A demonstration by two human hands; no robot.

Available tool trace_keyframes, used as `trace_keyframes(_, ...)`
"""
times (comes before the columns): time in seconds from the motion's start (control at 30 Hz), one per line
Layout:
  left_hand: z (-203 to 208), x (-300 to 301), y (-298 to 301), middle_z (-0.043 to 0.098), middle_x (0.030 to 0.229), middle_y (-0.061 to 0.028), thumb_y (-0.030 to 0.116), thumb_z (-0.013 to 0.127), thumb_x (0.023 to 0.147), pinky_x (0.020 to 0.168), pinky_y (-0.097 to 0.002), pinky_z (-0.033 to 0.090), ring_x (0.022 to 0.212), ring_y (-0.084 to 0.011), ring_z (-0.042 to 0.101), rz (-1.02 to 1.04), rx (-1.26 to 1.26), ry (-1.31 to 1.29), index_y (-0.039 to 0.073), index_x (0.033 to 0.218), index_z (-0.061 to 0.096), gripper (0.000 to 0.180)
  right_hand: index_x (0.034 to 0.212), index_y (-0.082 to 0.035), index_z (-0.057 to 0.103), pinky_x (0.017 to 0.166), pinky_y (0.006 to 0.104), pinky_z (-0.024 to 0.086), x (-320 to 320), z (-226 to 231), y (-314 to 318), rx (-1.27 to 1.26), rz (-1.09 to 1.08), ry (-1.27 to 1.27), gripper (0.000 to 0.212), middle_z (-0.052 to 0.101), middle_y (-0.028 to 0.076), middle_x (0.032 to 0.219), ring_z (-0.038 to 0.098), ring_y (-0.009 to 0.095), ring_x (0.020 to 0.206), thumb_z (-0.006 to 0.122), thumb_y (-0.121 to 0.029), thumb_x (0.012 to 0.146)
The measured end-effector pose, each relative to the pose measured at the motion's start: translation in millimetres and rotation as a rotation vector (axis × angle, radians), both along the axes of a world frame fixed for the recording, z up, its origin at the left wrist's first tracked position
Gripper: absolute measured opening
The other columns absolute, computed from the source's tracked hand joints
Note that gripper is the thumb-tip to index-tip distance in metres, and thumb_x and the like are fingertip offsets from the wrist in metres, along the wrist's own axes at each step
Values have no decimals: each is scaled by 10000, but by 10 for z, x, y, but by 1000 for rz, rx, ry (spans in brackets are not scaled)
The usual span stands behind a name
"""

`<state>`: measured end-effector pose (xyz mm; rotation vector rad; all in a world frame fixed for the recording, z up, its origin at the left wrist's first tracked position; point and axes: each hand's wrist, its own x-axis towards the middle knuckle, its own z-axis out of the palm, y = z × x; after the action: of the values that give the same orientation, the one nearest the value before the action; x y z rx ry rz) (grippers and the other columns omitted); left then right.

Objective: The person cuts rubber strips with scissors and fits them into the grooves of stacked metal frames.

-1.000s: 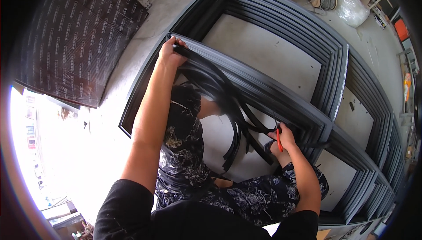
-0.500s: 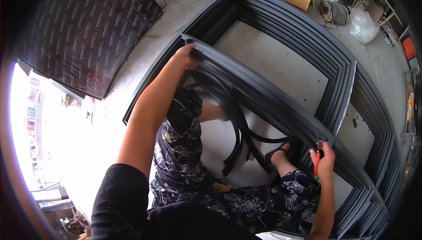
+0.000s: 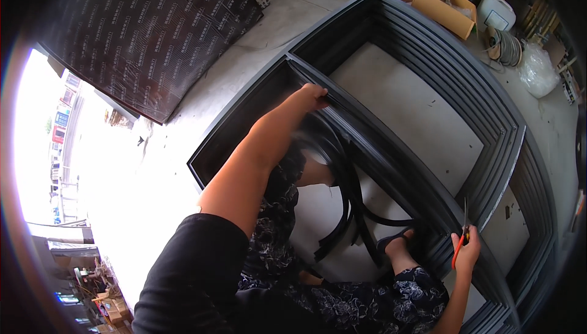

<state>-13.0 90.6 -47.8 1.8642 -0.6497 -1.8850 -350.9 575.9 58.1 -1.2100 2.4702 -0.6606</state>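
Observation:
A stack of dark grey window-like frames (image 3: 391, 132) lies around my legs, with a long crossbar running from far left to near right. My left hand (image 3: 315, 95) is closed at the crossbar near its far end, pinching what looks like a black rubber strip, mostly hidden by the fingers. Several loose black strips (image 3: 350, 196) droop from below that hand, curving to the floor between my feet. My right hand (image 3: 468, 248) grips scissors (image 3: 457, 253) with red-orange handles beside the crossbar's near end. Their blades point up, away from me.
A large dark printed panel (image 3: 153, 34) leans at the far left. Cardboard boxes (image 3: 443, 10), a white jug (image 3: 496, 11), a cable coil (image 3: 505, 48) and a clear plastic bundle (image 3: 538, 71) are at the far right. My feet stand inside the lower frame opening.
The whole view has shifted, so the frames appear farther right and lower. My left hand has slid a little along the crossbar, toward the right. The scissor blades now show plainly, pointing up.

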Motion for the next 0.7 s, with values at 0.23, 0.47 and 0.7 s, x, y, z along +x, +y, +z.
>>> trace_keyframes(0.23, -265, -2, -213, 624, 927, -150, 144, 625, 851, 648, -412, 583, 776, -299, 645, 80, -139, -94, -34, 987, 570, 231, 1038, 37, 548, 787, 338, 444, -1, -42, -107, 49, 166, -131, 369, 602, 170, 925, 577, 291, 849, 706, -85, 728)
trace_keyframes(0.47, -416, -1, -366, 619, 904, -161, 122, 620, 847, 639, -448, 583, 809, -303, 646, 103, -45, -87, -26, 999, 562, 220, 1058, 44, 522, 867, 333, 422, -377, -128, 389, 72, -19, -185, 350, 607, 151, 989, 573, 243, 947, 680, -52, 760)
trace_keyframes(0.7, -572, 254, -667, 569, 1092, -165, 200, 546, 896, 843, -403, 522, 991, -306, 564, -10, 41, 72, 21, 1084, 549, 259, 1050, -18, 521, 750, 349, 456, -806, -507, 611, 19, -79, -100, 397, 612, 157, 907, 600, 310, 838, 728, -145, 736)
